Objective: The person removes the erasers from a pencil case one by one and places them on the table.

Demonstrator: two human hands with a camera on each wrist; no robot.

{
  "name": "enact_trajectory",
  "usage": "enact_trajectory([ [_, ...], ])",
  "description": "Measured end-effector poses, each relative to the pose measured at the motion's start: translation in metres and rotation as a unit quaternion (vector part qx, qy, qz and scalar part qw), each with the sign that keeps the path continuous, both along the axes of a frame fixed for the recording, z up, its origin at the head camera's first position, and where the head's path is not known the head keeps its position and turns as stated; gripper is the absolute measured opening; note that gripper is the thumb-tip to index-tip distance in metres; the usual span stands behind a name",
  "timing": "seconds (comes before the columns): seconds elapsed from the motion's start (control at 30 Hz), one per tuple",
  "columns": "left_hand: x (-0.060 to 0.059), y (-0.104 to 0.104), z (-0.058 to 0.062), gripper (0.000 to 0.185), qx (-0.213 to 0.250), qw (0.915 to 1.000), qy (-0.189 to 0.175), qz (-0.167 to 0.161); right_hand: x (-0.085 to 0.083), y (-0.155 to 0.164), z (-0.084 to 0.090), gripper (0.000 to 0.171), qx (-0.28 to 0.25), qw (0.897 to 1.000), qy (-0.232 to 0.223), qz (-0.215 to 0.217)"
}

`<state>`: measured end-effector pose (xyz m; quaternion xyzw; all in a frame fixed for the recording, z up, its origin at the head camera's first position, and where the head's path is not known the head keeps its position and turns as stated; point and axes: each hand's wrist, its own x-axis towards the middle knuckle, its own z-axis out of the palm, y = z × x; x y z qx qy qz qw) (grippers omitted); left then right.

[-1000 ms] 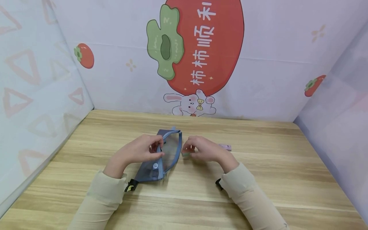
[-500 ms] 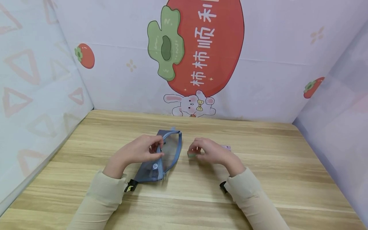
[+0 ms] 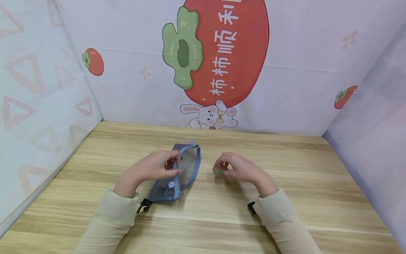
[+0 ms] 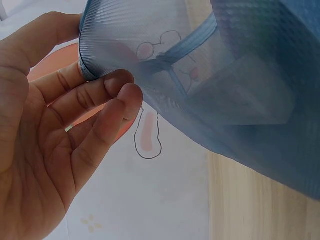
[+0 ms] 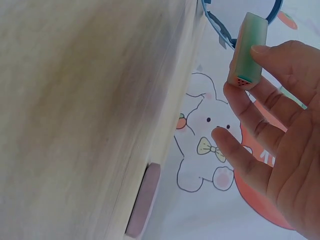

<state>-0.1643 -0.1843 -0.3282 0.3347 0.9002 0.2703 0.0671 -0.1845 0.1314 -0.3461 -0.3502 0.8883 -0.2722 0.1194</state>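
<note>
My left hand [image 3: 153, 165] holds the open mouth of a blue mesh zip pouch [image 3: 161, 188] by its rim. In the left wrist view, the fingers curl at the pouch's sheer edge [image 4: 90, 50], and a whitish shape [image 4: 250, 95] shows through the mesh. To the right of the pouch, my right hand [image 3: 241, 171] pinches a small green and pink eraser [image 5: 251, 42] between thumb and fingers. Dark seed-like dots mark the eraser's end in the right wrist view. The other fingers of that hand are spread below it.
A pale purple block [image 5: 145, 200] lies on the wooden table [image 3: 203, 225], mostly hidden behind my right hand in the head view. White printed cloth walls [image 3: 295, 91] stand at the back and both sides.
My right hand has moved right, away from the pouch, with the eraser in its fingers. It now covers most of the purple block. The left hand and pouch stay in place.
</note>
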Motion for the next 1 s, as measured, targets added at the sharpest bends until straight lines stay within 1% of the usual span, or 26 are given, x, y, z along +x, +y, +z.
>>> enact_trajectory([
  [0.17,0.001,0.001,0.001,0.016,-0.001,1.0000,0.000,0.001,0.001,0.006,0.000,0.023,-0.002,1.000,0.001,-0.006],
  [0.57,0.000,0.000,0.000,0.015,0.000,1.0000,0.008,-0.002,0.002,0.022,-0.001,0.024,-0.005,1.000,0.014,-0.018],
  [0.83,0.001,0.000,0.000,0.015,0.000,1.0000,0.009,-0.003,0.004,0.033,-0.001,0.024,-0.015,0.999,0.001,-0.034],
  [1.0,0.001,0.000,0.001,0.016,-0.004,0.9999,0.010,-0.002,0.006,0.041,-0.002,0.025,-0.015,0.999,0.001,-0.041],
])
